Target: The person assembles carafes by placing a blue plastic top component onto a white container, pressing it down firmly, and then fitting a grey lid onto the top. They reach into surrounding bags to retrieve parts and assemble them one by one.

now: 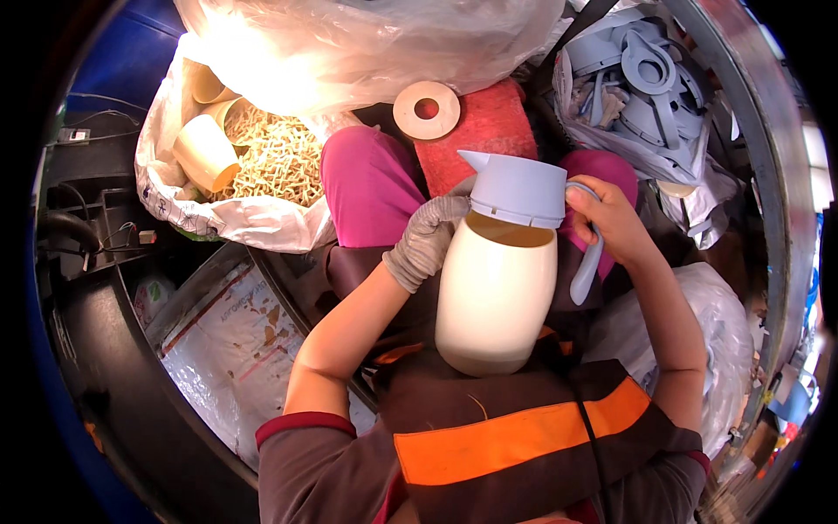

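In front of my torso, a cream jug body [497, 301] leans with its mouth away from me. A light grey-blue spouted collar with a handle [521, 192] sits over the mouth, and the dark opening shows along its near edge. My left hand [429, 237], in a grey glove, closes around the left side of the jug's neck; its fingertips are hidden behind it. My bare right hand [608, 215] grips the upper part of the collar's handle at the right, fingers curled round it. The collar's pointed spout is directed to the left.
At the left, a white bag [253, 229] holds several yellowish cups [206, 154] and many small cream pieces [278, 157]. A flat cream ring [426, 110] lies on red cloth [480, 131]. Grey-blue collars [650, 65] fill a bag at the upper right. Plastic sheeting [393, 52] bulges at the top.
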A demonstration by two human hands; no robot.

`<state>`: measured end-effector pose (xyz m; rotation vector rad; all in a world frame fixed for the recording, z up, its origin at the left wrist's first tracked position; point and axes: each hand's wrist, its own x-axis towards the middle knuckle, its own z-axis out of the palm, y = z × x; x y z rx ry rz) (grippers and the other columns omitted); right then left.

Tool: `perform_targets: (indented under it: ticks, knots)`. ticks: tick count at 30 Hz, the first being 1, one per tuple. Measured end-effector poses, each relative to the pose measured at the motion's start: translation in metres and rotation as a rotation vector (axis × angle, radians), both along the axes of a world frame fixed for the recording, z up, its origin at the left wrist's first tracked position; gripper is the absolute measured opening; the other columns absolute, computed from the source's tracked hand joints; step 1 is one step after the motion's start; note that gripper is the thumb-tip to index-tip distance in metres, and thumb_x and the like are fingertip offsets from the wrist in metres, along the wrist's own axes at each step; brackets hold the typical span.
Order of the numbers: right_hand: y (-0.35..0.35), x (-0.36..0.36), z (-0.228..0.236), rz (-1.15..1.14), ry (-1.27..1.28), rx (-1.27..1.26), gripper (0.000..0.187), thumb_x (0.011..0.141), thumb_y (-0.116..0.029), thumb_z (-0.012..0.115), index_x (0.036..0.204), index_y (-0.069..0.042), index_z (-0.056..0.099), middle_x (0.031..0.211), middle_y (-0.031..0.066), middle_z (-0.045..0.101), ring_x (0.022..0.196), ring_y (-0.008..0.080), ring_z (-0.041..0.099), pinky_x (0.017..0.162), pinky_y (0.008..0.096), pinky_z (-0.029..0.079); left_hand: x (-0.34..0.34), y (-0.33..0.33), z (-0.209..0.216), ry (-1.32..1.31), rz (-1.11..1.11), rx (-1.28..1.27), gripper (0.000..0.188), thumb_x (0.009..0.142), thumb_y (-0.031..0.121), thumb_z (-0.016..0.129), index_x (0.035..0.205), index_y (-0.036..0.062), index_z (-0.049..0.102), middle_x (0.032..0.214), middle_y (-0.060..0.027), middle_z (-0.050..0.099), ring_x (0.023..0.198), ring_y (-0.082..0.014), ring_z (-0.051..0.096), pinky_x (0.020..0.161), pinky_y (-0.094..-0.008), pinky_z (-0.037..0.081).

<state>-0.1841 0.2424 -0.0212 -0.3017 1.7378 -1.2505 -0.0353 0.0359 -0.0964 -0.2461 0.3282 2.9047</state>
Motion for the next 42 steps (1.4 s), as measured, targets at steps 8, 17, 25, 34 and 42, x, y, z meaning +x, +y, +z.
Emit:
perform_targets:
  ticks: [8,17,25,34,42]
  knots:
    - [0.011,-0.004,-0.019,0.007,-0.04,-0.062,0.036,0.093,-0.034,0.059,0.103,0.0,0.059,0.057,0.0003,0.05,0.048,0.0056,0.046,0.046,0.0206,0.033,-0.004,0.004,-0.015,-0.025,-0.028,0.103,0.049,0.084,0.009,0.057,0.131,0.0002,0.048,0.122,-0.012,0.06,0.112,-0.0231,0.058,0.1,-0.0361,0.045]
    - [0.019,0.006,-0.028,0.048,0.004,-0.038,0.021,0.091,-0.024,0.062,0.098,-0.004,0.061,0.066,-0.0011,0.055,0.05,0.0065,0.051,0.046,0.0221,0.039,0.002,0.005,0.01,0.06,-0.152,-0.55,0.051,0.093,0.026,0.051,0.135,-0.0023,0.042,0.127,-0.0105,0.053,0.12,-0.0182,0.049,0.103,-0.0329,0.038]
    - [0.008,-0.004,-0.019,0.244,-0.143,-0.101,0.04,0.091,-0.037,0.062,0.11,-0.003,0.057,0.085,0.005,0.062,0.06,0.0114,0.062,0.051,0.0226,0.043,-0.001,-0.002,0.021,0.157,-0.181,-0.731,0.076,0.086,0.044,0.064,0.139,-0.0024,0.036,0.133,-0.0102,0.048,0.123,-0.0197,0.044,0.105,-0.0338,0.033]
    - [0.008,-0.002,-0.007,0.34,-0.327,-0.085,0.056,0.088,-0.042,0.064,0.119,0.002,0.053,0.106,0.0088,0.061,0.068,0.0162,0.067,0.051,0.0219,0.043,0.012,-0.002,0.025,0.186,-0.162,-0.829,0.08,0.082,0.045,0.068,0.139,-0.0009,0.037,0.133,-0.0092,0.049,0.123,-0.0197,0.045,0.105,-0.0336,0.034]
    - [0.009,0.001,0.001,0.412,-0.232,-0.093,0.047,0.088,-0.041,0.063,0.108,0.001,0.056,0.087,0.0062,0.058,0.056,0.0125,0.059,0.049,0.0237,0.041,0.015,-0.003,0.037,0.216,-0.183,-0.834,0.075,0.081,0.039,0.069,0.138,0.0009,0.039,0.132,-0.0079,0.049,0.123,-0.0194,0.044,0.105,-0.0345,0.033]
